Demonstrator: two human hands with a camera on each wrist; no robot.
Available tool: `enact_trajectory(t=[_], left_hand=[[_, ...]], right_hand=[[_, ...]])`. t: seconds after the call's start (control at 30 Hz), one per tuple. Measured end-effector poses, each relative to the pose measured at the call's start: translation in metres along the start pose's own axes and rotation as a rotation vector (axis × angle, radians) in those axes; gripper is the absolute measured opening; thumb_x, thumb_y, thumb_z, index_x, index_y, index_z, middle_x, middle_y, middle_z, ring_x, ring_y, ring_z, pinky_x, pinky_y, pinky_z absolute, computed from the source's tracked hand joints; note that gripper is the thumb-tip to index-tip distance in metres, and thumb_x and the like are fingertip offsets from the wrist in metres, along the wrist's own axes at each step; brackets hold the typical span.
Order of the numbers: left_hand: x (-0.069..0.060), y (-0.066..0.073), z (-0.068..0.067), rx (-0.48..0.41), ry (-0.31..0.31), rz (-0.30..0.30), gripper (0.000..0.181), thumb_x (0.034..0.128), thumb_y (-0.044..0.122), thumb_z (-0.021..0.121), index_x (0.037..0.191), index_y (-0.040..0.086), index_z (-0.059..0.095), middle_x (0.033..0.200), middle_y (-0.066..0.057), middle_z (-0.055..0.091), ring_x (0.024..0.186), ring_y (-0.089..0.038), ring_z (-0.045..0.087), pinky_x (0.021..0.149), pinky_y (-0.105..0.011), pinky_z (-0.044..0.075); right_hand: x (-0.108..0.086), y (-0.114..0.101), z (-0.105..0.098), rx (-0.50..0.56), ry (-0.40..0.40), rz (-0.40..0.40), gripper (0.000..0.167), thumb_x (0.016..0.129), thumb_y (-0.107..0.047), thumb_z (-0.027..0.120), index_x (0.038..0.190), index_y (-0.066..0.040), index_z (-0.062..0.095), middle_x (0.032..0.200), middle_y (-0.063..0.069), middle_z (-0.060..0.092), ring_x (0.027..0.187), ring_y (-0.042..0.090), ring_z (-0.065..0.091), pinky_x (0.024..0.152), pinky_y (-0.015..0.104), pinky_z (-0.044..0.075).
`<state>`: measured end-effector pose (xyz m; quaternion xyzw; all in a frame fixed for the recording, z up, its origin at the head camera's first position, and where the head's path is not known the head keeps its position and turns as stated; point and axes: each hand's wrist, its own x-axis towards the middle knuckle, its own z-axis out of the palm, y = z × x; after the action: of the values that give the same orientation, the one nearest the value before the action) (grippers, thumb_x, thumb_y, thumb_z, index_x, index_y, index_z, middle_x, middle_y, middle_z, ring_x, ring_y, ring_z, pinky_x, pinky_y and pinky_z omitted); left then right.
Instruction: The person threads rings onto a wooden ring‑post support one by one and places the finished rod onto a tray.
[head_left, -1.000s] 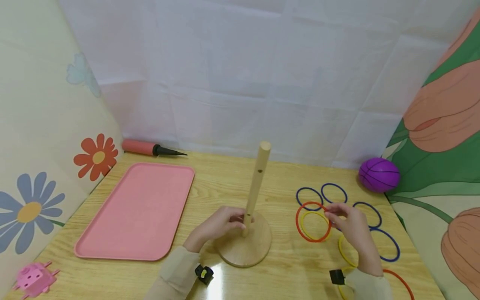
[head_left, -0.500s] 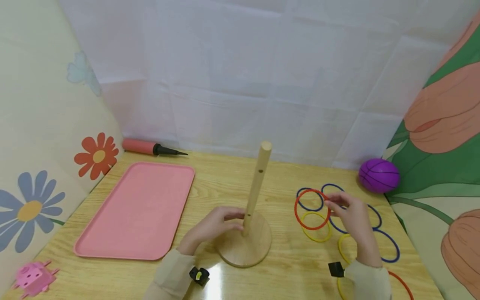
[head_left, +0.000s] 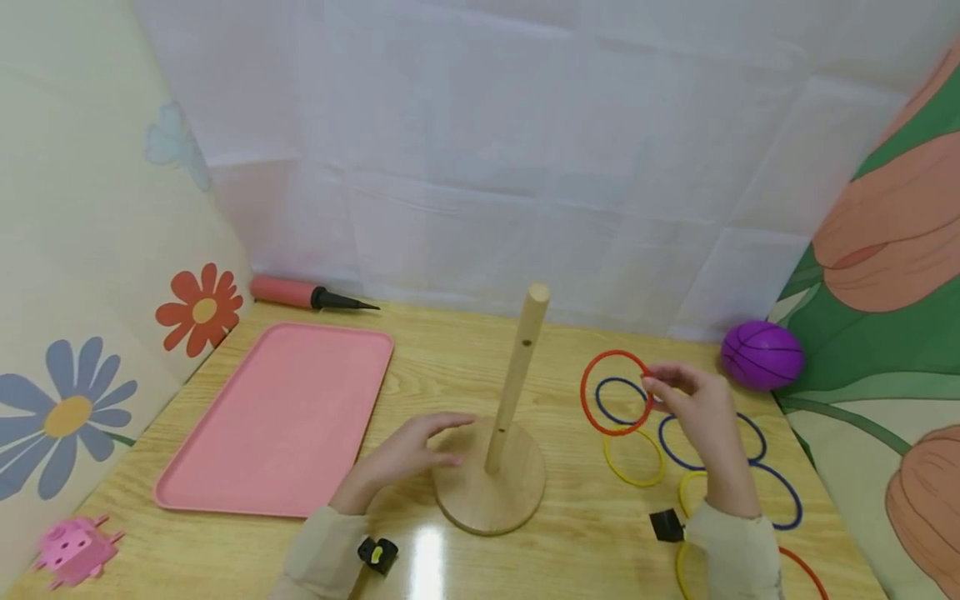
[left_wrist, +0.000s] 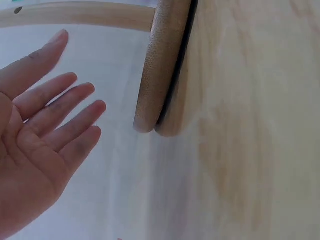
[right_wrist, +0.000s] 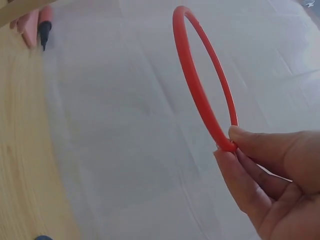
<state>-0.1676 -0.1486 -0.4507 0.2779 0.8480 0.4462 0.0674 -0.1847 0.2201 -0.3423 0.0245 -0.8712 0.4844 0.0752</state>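
A red ring (head_left: 583,390) stands raised off the table, pinched at its edge between the thumb and fingers of my right hand (head_left: 701,421). The right wrist view shows the same red ring (right_wrist: 194,85) tilted upward, with thumb and fingertips (right_wrist: 226,159) meeting on its lower end. Left of it a wooden post (head_left: 516,375) rises from a round wooden base (head_left: 525,479). My left hand (head_left: 408,452) hovers beside the post, over the base's left edge, fingers extended and holding nothing. In the left wrist view the left hand (left_wrist: 37,150) is apart from the base (left_wrist: 162,65).
Several blue rings (head_left: 799,510), yellow rings (head_left: 637,485) and another red ring (head_left: 808,568) lie at the right. A purple ball (head_left: 762,356) sits behind them. Leftward are a pink tray (head_left: 277,417), a red hand pump (head_left: 288,292) and a pink toy (head_left: 77,550).
My right hand has lifted the red ring up and slightly leftward, away from the yellow ring. My left hand has drawn back to the left from the post.
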Motion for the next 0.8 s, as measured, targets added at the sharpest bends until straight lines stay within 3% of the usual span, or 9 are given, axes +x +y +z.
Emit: enact_trajectory(t=[0.2, 0.27, 0.53, 0.8], left_hand=[[-0.008, -0.002, -0.005, 0.073, -0.002, -0.019, 0.065, 0.0843, 0.013, 0.073, 0.139, -0.006, 0.045, 0.143, -0.025, 0.049, 0.132, -0.046, 0.044, 0.11, -0.059, 0.036], [-0.01, -0.004, -0.006, 0.08, -0.011, -0.026, 0.067, 0.0834, 0.014, 0.073, 0.14, -0.007, 0.044, 0.143, -0.026, 0.047, 0.133, -0.047, 0.042, 0.111, -0.06, 0.034], [-0.018, -0.004, -0.009, 0.135, -0.065, -0.072, 0.075, 0.0803, 0.019, 0.076, 0.14, -0.011, 0.041, 0.144, -0.03, 0.043, 0.134, -0.048, 0.039, 0.112, -0.061, 0.029], [-0.021, -0.002, -0.011, 0.19, -0.097, -0.1, 0.081, 0.0788, 0.02, 0.078, 0.141, -0.013, 0.038, 0.146, -0.034, 0.037, 0.135, -0.053, 0.034, 0.113, -0.064, 0.025]], right_hand=[[0.002, -0.015, 0.0, 0.077, 0.01, 0.009, 0.034, 0.091, -0.022, 0.068, 0.113, 0.004, 0.066, 0.086, -0.016, 0.068, 0.079, -0.004, 0.064, 0.069, 0.021, 0.06], [0.003, -0.019, 0.001, 0.109, 0.026, 0.001, 0.035, 0.09, -0.023, 0.069, 0.113, 0.005, 0.066, 0.083, -0.02, 0.067, 0.079, -0.003, 0.065, 0.069, 0.021, 0.06], [0.004, -0.035, 0.002, 0.177, 0.078, -0.02, 0.038, 0.088, -0.028, 0.071, 0.111, 0.002, 0.066, 0.087, -0.013, 0.071, 0.08, -0.001, 0.067, 0.068, 0.02, 0.06], [0.005, -0.043, 0.006, 0.214, 0.091, -0.015, 0.027, 0.087, -0.022, 0.073, 0.104, -0.003, 0.069, 0.084, -0.016, 0.071, 0.078, 0.0, 0.067, 0.068, 0.022, 0.06]])
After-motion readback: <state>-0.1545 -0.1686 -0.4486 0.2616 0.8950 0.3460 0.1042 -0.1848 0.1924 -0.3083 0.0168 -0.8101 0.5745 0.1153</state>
